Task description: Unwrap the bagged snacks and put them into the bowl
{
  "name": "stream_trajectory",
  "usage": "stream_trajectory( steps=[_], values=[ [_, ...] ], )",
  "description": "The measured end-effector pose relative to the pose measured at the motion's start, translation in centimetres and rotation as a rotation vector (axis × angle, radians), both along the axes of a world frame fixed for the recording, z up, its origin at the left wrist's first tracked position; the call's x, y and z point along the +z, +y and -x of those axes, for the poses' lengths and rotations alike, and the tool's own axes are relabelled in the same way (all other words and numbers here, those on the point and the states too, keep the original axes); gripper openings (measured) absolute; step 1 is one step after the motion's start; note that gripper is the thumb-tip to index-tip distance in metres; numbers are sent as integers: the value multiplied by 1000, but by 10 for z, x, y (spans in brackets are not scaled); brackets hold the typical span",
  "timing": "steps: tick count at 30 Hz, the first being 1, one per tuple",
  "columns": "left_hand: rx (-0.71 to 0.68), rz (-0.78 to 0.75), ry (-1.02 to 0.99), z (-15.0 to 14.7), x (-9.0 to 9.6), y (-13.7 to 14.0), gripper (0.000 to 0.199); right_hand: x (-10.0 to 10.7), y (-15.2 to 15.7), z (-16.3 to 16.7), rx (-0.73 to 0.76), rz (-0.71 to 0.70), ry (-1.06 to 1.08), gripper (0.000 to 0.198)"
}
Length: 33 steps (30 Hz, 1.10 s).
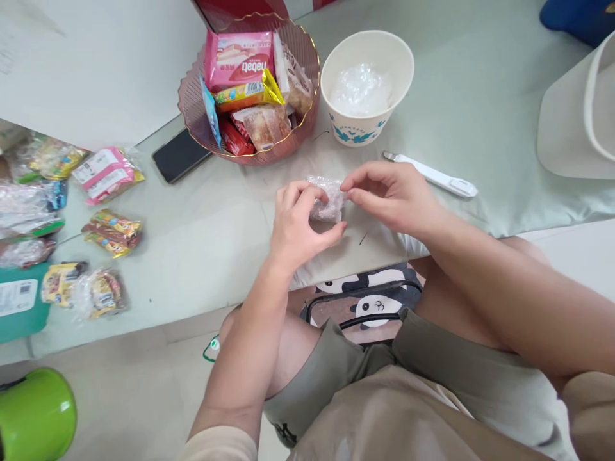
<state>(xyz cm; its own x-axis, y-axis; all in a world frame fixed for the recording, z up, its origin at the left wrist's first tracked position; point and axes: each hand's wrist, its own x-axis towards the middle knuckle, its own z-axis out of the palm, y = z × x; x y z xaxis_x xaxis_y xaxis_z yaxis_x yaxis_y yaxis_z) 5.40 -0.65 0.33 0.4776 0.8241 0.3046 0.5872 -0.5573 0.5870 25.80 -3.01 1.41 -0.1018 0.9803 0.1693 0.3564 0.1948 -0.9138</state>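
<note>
A small bubble-wrapped packet (331,203) lies on the cloth-covered table in front of me. My left hand (303,221) curls around its left side, fingertips on top and thumb at the near edge. At its right edge my right hand (384,192) pinches with thumb and forefinger, apparently on the wrap's edge. What is inside the wrap cannot be made out. Just beyond my right hand lies a white utility knife (435,176). Behind the packet stands a white paper bowl (358,118) with crumpled clear plastic (362,89) inside.
A pink gold-rimmed bowl (187,105) of packaged snacks stands at the back, a phone (180,153) beside it. Wrapped snack bundles (113,232) lie at left. A white container (562,131) stands at right; a green bin (38,413) is on the floor.
</note>
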Motion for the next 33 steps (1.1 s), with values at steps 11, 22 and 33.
stream_trajectory(
  steps=[11,22,33],
  values=[
    [280,420,-591,-1,1,7,14,-9,-2,-2,195,-159,-359,48],
    [457,579,-400,28,15,10,17,-9,-2,-8,297,-173,-437,52],
    [513,530,-394,45,14,17,20,-3,-7,-15,37,-352,-338,12]
  ],
)
